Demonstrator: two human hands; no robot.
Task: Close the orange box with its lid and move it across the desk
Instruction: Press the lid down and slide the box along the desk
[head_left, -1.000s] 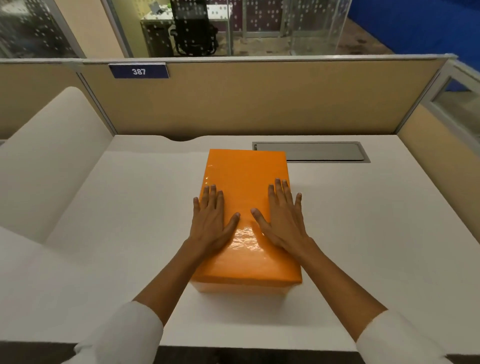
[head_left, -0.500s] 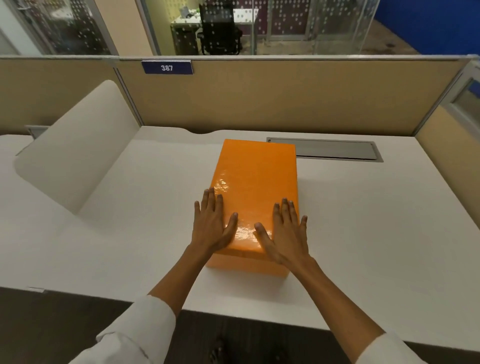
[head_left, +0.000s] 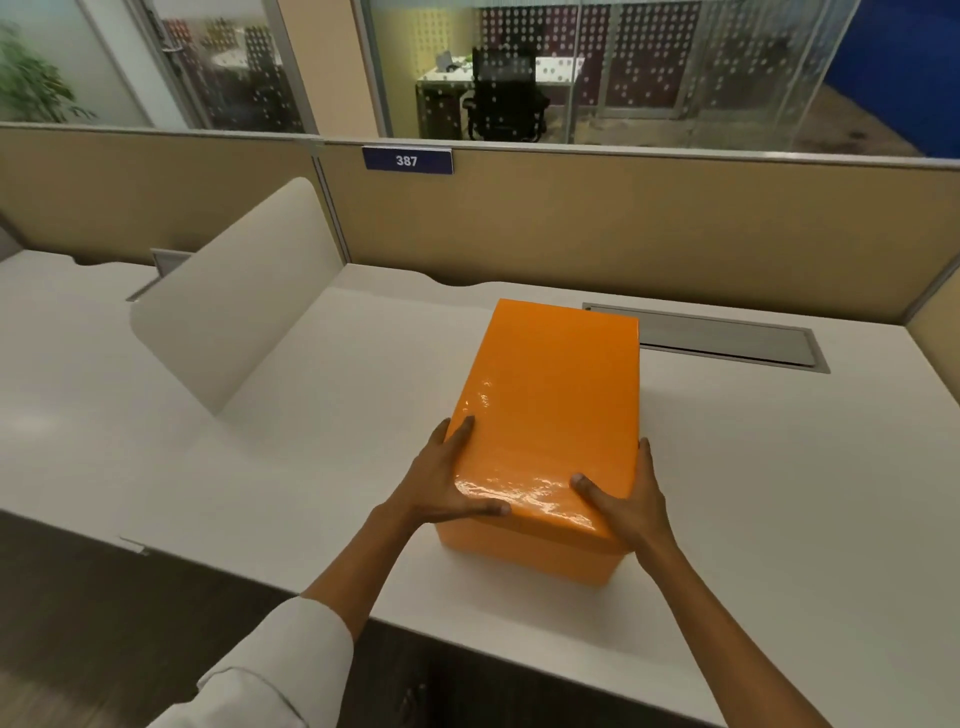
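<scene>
The orange box (head_left: 550, 395) stands on the white desk (head_left: 779, 493) with its glossy lid fully on. My left hand (head_left: 441, 483) clasps the box's near left corner, thumb lying across the lid's front edge and fingers along the left side. On the opposite side my right hand (head_left: 628, 499) grips the near right corner, thumb on top of the lid and fingers down the right side. The fingertips on both side walls are hidden by the box.
A grey cable hatch (head_left: 727, 340) is set into the desk behind the box at right. A white curved divider (head_left: 234, 312) rises at the left. Tan partition walls (head_left: 623, 228) close the back and right. The desk's front edge runs under my forearms.
Both hands slid off the top of the lid and out to the box's near corners, gripping its sides. The view has shifted, so the box appears further right.
</scene>
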